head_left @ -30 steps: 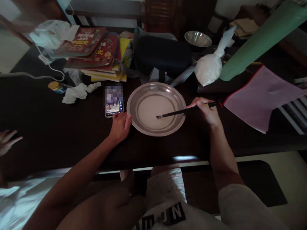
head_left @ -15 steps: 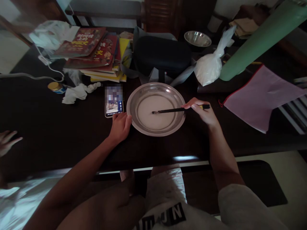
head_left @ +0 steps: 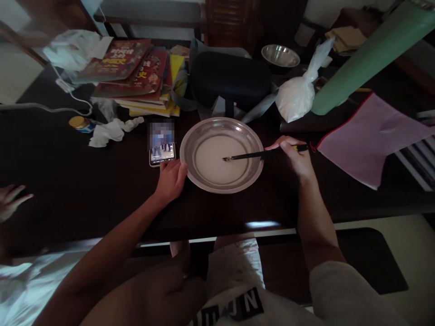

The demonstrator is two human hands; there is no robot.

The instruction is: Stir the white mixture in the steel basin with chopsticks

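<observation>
A wide metal bowl (head_left: 221, 187) holds a smooth white mixture (head_left: 214, 156). My left hand (head_left: 172, 180) lies against the bowl's left rim, its thumb at the edge and its bent fingers close together by the phone's lower end. Black chopsticks (head_left: 249, 155) with gold marks near the top are gripped in my right hand (head_left: 295, 156), beyond the bowl's right rim. They slant low over that rim, held together, and their whitish tips meet the white mixture near the middle. A lit phone (head_left: 162, 155) lies just left of the bowl.
Behind the bowl are a black case (head_left: 229, 74), stacked books (head_left: 136, 86) and a tied bag of white powder (head_left: 295, 97). A green cylinder (head_left: 360, 61) and pink pouch (head_left: 360, 140) are at right. Crumpled tissue (head_left: 110, 132) and a small jar (head_left: 80, 123) lie left. Another person's hand (head_left: 13, 201) shows far left.
My right hand has moved a little to the right, drawing the chopstick tips rightward through the mixture. My left hand and the bowl stay in place. The phone's picture differs.
</observation>
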